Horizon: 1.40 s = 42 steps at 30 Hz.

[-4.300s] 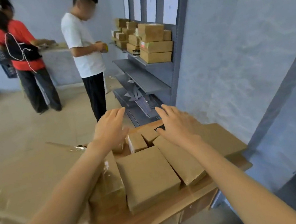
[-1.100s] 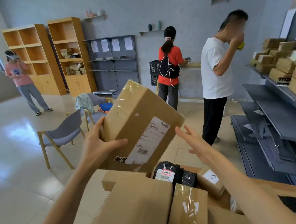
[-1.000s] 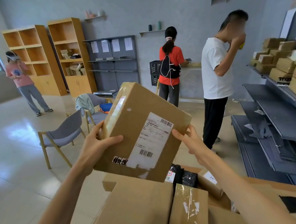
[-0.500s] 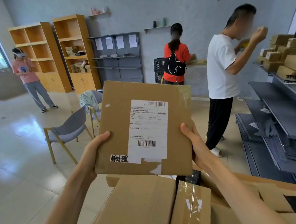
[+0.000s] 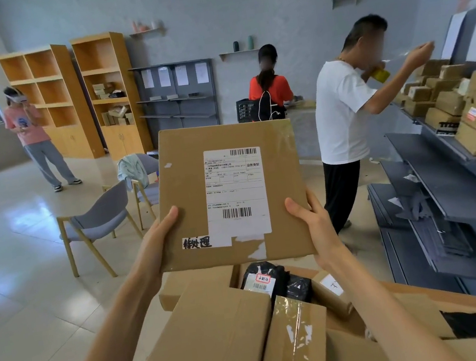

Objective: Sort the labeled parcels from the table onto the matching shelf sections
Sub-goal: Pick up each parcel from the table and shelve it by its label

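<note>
Both the left hand [image 5: 160,247] and right hand [image 5: 311,225] now grip the parcel [image 5: 229,194] upright (label squared to view), no longer tilted.

Bright window daylight, wide-angle edge distortion

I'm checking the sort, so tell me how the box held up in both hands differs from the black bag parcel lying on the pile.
The held box is tan cardboard; the black bag parcel is dark soft plastic. The box is raised, gripped by the left hand and right hand; the bag lies wedged among boxes on the table. The box's white label is large, with handwritten characters beside it; the bag's is small with a red mark. Both carry barcoded labels.
</note>
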Each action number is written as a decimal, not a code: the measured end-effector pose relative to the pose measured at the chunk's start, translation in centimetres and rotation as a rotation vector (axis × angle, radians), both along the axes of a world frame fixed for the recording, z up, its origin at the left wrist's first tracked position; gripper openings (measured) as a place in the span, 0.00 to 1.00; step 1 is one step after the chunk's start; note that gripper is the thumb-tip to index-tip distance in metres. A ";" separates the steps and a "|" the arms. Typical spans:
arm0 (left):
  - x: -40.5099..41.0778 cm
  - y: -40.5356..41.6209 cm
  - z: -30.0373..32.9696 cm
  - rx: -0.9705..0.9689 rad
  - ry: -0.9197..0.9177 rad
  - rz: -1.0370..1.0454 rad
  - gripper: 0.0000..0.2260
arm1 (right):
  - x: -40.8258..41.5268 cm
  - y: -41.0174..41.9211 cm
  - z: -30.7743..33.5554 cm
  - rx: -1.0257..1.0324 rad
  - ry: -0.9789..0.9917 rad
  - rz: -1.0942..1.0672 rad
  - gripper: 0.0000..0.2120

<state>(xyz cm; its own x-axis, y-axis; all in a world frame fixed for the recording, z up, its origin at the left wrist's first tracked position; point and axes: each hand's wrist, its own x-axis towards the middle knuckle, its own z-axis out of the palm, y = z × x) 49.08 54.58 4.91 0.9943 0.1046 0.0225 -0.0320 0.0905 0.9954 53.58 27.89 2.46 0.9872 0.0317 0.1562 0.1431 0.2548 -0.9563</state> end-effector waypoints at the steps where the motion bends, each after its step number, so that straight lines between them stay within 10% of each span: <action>1: -0.1 -0.5 0.1 0.027 -0.029 -0.001 0.28 | -0.1 -0.4 0.2 0.004 0.002 -0.007 0.35; 3: 0.1 -1.2 -0.1 0.094 -0.083 -0.006 0.39 | -0.3 -1.3 0.5 0.008 0.002 -0.026 0.30; 22: 3.8 -11.9 -0.1 -0.218 -0.109 -0.491 0.13 | -14.9 -6.0 4.7 -0.297 0.007 -0.822 0.40; 36: -10.1 -25.2 2.1 -0.134 -0.130 -1.200 0.36 | -39.1 -6.5 7.1 -0.313 0.058 -1.539 0.35; 42: -19.0 -29.4 3.5 -0.145 -0.120 -1.382 0.24 | -48.6 -4.5 8.1 -0.313 0.071 -1.761 0.36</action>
<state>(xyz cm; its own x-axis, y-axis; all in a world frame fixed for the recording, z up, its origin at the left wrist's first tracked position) 30.10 25.16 8.38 0.2854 -0.9400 0.1871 0.0833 0.2188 0.9722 4.96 23.39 10.55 -0.1090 -0.9439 0.3119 -0.0205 -0.3115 -0.9500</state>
